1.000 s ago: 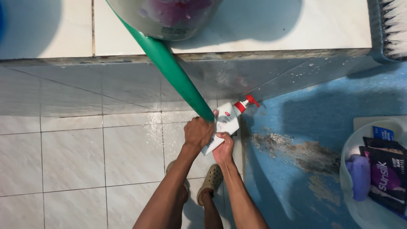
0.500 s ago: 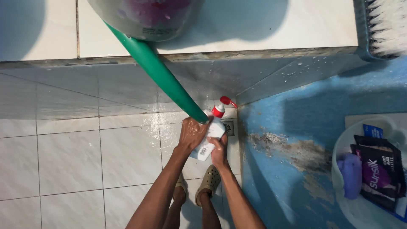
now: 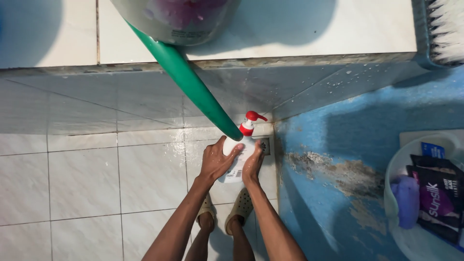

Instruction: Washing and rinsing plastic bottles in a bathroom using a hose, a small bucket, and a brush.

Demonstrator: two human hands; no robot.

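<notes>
A white pump bottle [image 3: 238, 159] with a red pump head [image 3: 250, 121] is held between both hands, low over the wet tiled floor. My left hand [image 3: 216, 159] wraps its left side with fingers spread across the front. My right hand [image 3: 252, 164] presses against its right side. The end of a green hose [image 3: 193, 84] hangs just above the bottle's shoulder, near the pump. No water stream can be made out.
A tiled ledge [image 3: 290, 29] carries a clear container [image 3: 179, 19] of pink items and a scrub brush [image 3: 447, 29]. A floor drain [image 3: 265, 146] lies beside the bottle. The blue wall [image 3: 348, 159] is on the right, with a white basket [image 3: 401, 193] of sachets. My sandalled feet [image 3: 239, 208] stand below.
The bottle has been turned from tilted right to nearly upright under the hose end. My left hand opened from a closed grip to fingers spread over the bottle's front.
</notes>
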